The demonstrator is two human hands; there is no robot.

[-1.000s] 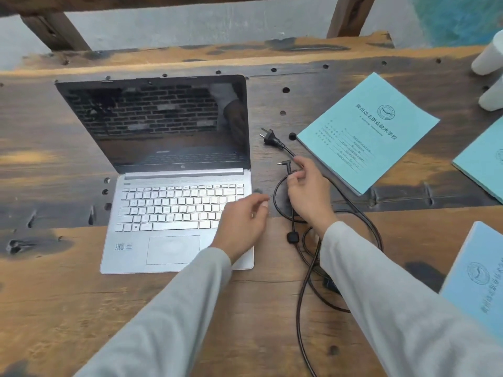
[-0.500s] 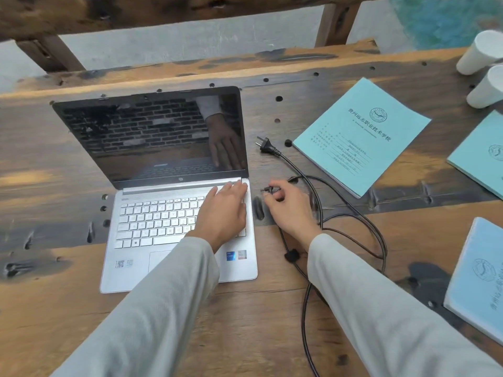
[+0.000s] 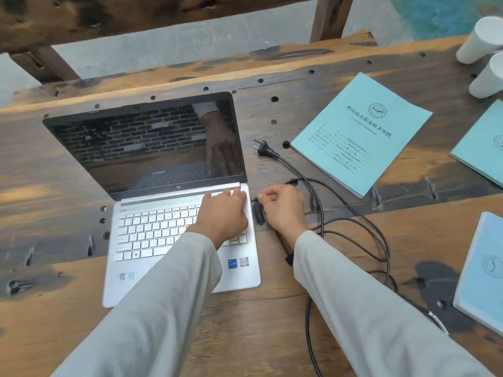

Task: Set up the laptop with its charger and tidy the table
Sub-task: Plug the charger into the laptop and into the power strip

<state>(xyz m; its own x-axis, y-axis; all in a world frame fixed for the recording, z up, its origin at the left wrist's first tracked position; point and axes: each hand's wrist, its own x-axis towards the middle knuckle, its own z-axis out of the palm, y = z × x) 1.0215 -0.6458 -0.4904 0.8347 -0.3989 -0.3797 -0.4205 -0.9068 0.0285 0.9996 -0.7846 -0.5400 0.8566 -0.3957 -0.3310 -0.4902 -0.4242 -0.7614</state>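
Observation:
An open silver laptop (image 3: 152, 232) with a dark screen sits on the wooden table (image 3: 68, 308). My left hand (image 3: 223, 216) lies flat on the right part of its keyboard, fingers near the hinge. Just right of the laptop's edge, my right hand (image 3: 283, 208) pinches the small connector end of the black charger cable (image 3: 351, 227); the connector tip is mostly hidden by my fingers. The cable loops over the table to the right, and its wall plug (image 3: 262, 148) lies loose beyond my hand.
A turquoise booklet (image 3: 362, 131) lies at the back right, a second one (image 3: 481, 151) at the right edge, and a light blue one (image 3: 484, 270) at the near right. Two white paper cups (image 3: 481, 55) lie at the far right corner. A wooden beam crosses above.
My right hand has carried the cable's connector leftwards up to the laptop's right side. My left hand has slid from the laptop's front corner up onto the keyboard near the hinge.

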